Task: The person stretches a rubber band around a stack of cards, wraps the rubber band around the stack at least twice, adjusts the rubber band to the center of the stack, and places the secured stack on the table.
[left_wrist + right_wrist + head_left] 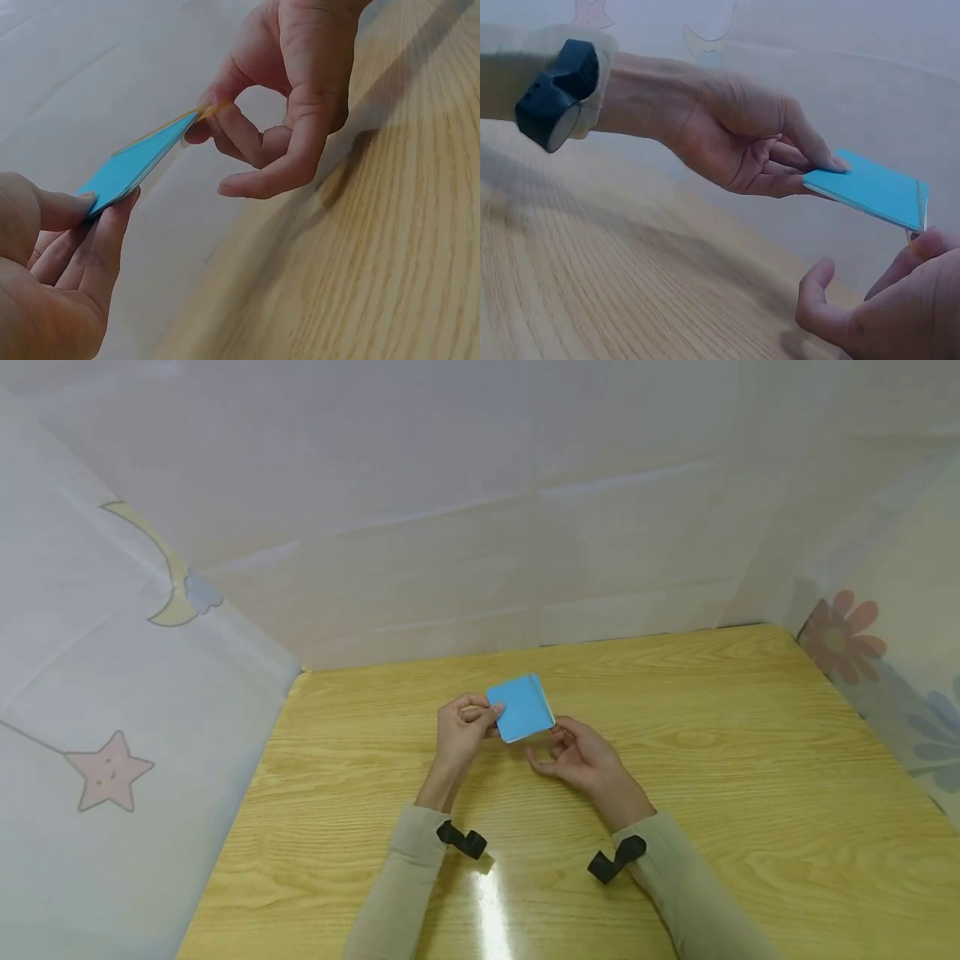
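A thin stack of square blue cards [523, 708] is held up over the wooden table. My left hand [461, 731] pinches its left edge, thumb [829, 159] on top and fingers underneath. Along the opposite edge runs a thin yellowish rubber band [154, 131]. At that edge my right hand [585, 758] pinches the band with its fingertips, which the left wrist view shows pulled a little off the corner. The right thumb or finger nearest the camera stands out, apart from the cards. Part of the band beneath the stack is hidden.
The light wood table [712, 777] extends around both arms. A pale cloth wall [450, 527] stands behind it, with printed star and moon on the left and flowers on the right. Black wrist cameras [462, 841] sit on both beige sleeves.
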{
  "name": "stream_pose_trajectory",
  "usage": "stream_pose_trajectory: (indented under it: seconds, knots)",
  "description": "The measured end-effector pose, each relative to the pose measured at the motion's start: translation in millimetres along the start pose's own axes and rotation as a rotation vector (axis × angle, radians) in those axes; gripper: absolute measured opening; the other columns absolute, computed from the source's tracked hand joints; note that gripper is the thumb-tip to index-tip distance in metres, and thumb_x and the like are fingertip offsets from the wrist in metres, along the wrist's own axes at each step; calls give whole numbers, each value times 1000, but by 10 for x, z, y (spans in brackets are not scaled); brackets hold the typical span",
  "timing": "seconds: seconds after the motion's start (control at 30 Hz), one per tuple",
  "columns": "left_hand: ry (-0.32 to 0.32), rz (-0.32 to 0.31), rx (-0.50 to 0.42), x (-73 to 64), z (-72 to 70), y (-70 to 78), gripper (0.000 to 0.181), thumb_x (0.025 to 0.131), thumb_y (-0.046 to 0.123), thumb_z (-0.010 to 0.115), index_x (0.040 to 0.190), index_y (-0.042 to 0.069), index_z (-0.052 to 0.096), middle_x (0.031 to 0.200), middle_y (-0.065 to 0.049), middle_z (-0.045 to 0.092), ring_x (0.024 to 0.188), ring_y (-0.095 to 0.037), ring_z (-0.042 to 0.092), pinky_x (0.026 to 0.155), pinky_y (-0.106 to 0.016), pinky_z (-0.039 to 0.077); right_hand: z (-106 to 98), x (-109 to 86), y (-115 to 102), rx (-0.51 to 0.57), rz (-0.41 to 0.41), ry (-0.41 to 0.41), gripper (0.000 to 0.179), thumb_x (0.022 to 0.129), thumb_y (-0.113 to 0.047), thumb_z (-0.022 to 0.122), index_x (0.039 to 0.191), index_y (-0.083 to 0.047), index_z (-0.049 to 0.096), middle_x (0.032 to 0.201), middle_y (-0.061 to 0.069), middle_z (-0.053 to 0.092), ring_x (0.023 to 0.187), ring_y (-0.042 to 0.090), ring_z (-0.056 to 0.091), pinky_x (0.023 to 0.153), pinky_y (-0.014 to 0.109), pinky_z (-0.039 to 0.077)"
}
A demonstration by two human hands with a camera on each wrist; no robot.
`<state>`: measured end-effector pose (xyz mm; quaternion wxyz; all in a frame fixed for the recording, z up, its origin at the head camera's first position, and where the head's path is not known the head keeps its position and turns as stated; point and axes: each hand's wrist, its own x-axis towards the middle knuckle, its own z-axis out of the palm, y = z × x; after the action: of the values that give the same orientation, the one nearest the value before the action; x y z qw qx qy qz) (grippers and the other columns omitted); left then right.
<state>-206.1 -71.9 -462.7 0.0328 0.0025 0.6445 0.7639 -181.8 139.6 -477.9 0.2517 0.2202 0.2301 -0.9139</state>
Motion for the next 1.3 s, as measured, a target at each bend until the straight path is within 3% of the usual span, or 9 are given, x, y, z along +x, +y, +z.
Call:
stream_pose_trajectory:
  seconds: [0.27, 0.47, 0.53, 0.63, 0.73, 0.83, 0.97, 1.1, 1.3]
  knots:
    - [83, 2, -11, 12, -19, -81, 9, 95, -2, 74, 95, 0, 65, 80, -13, 79, 64, -15, 76, 67, -31, 69, -30, 20, 27, 44, 10, 70, 12, 108, -26, 63, 104, -20, 73, 74, -9, 68, 65, 4, 49, 99, 38, 47]
    - [180, -16, -49, 21, 10, -120, 10, 96, 1, 74, 94, 2, 65, 87, -13, 81, 67, -14, 77, 71, -36, 70, 1, 15, 161, -8, -55, -15, 14, 111, -24, 57, 100, -19, 65, 75, -8, 68, 64, 5, 52, 96, 36, 50]
    - [211, -17, -70, 25, -4, -88, 9, 96, 1, 74, 95, 2, 65, 89, -13, 81, 70, -15, 78, 69, -31, 69, 10, -6, 182, -127, -143, -45, 9, 112, -19, 54, 108, -19, 63, 81, -7, 72, 67, 5, 58, 96, 36, 53]
    - [244, -25, -92, 38, -55, -17, 8, 97, 1, 73, 98, -1, 66, 91, -14, 81, 75, -17, 79, 69, -28, 68, 6, -55, 171, -542, -336, -80, 13, 111, -14, 54, 118, -15, 65, 92, -4, 77, 76, 7, 66, 92, 33, 61]
    - [262, -17, -101, 61, -121, 54, 8, 96, 0, 74, 100, -2, 67, 89, -11, 80, 75, -17, 79, 67, -25, 67, 11, -94, 103, -1002, -547, -132, 21, 109, -7, 55, 128, -3, 64, 105, 12, 79, 80, 14, 72, 84, 36, 68]
    - [261, 8, -120, 82, -175, 118, 7, 95, -1, 74, 98, -3, 67, 84, -8, 80, 72, -16, 78, 65, -24, 67, 39, -107, 9, -1253, -667, -200, 23, 107, -4, 60, 127, 6, 64, 113, 29, 75, 80, 24, 77, 83, 47, 68]
    - [252, 21, -141, 89, -208, 181, 7, 95, -3, 74, 93, -2, 67, 80, -7, 79, 69, -15, 78, 63, -24, 66, 66, -127, -90, -1414, -628, -239, 20, 102, -9, 70, 118, 1, 73, 110, 25, 78, 80, 34, 79, 84, 48, 68]
    - [254, 0, -153, 77, -211, 218, 8, 95, -3, 73, 90, 0, 67, 83, -9, 80, 70, -16, 79, 64, -25, 67, 43, -165, -114, -1476, -553, -350, 23, 98, -14, 75, 117, -2, 79, 103, 16, 81, 82, 41, 76, 82, 45, 67]
    - [263, -45, -186, 84, -183, 270, 9, 95, -1, 73, 90, 2, 67, 86, -10, 78, 73, -17, 79, 67, -25, 67, 16, -193, 0, -1450, -662, -586, 36, 104, -10, 66, 138, 0, 67, 102, 24, 77, 79, 34, 72, 77, 37, 65]
